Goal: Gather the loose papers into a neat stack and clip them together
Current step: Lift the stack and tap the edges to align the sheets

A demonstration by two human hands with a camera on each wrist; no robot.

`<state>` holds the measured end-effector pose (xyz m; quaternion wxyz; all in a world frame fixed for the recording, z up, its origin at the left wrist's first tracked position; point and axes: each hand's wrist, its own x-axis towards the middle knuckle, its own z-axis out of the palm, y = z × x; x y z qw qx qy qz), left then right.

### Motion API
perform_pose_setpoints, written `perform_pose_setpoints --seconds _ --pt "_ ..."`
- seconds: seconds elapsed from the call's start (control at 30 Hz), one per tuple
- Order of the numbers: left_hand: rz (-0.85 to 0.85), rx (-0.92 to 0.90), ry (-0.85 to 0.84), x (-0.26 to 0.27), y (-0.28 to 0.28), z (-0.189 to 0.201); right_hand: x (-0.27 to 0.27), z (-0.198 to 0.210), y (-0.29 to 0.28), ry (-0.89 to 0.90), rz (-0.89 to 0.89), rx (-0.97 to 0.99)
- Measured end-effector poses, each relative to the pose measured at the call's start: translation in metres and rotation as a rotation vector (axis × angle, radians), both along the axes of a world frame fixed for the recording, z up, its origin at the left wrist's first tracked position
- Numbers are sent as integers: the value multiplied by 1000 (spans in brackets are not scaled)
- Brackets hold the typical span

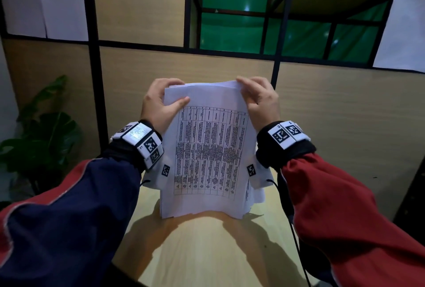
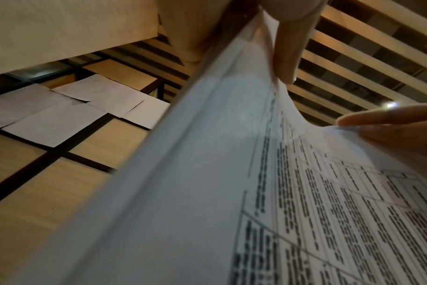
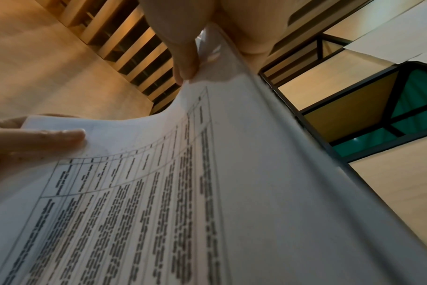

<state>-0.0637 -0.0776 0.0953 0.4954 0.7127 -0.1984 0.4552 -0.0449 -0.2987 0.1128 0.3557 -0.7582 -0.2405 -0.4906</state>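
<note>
Head view downward; wrist views upward

left hand (image 2: 244, 29) pinching paper stack (image 2: 207, 192) top edge, thumb on printed table, right fingers (image 2: 378, 123) on far corner, sheets (image 2: 61, 113) on wall panel behind

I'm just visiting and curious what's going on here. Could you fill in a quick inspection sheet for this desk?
Surface: pale wooden table, bare where visible.
Job's things: papers held upright, bottom edges uneven at the table; top sheet carries a printed grid. No clip seen.
Clutter: nothing seen.
Grippers: left hand grips the papers' top left corner; right hand grips the top right corner.
Cables: black cable hangs from the right wrist.
Surroundings: wood-panel partition with black frame, green panels, sheets pinned up, plant at left.
</note>
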Motion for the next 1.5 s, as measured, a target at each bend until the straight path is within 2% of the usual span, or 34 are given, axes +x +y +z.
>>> perform_pose_setpoints --seconds 0.1,0.2,0.37,0.63,0.83,0.97,1.17,1.27,1.33,1.43,1.5 --pt "6 -56 -10 3 2 1 -3 1 0 -20 30 82" --pt "-2 -103 -11 4 2 1 -5 3 0 31 1 107" --pt "-58 -197 -25 5 5 1 1 2 2 18 -27 220" --pt "-191 -320 75 9 7 -8 4 4 -4 182 38 409" --pt "-235 -368 100 11 6 -7 11 3 -5 206 123 475" --pt "-263 -366 215 15 11 -13 13 3 -9 269 272 574" --pt "-419 -299 463 16 14 -30 16 6 -9 315 350 620" --pt "-359 -228 514 13 14 -44 18 5 -9 303 384 662" --pt "-308 -283 514 16 11 -50 20 -2 -9 291 416 699" --pt "-265 -296 518 20 11 -54 20 -21 -9 285 358 654" --pt "-310 -302 559 18 14 -55 19 -41 -8 336 321 638"
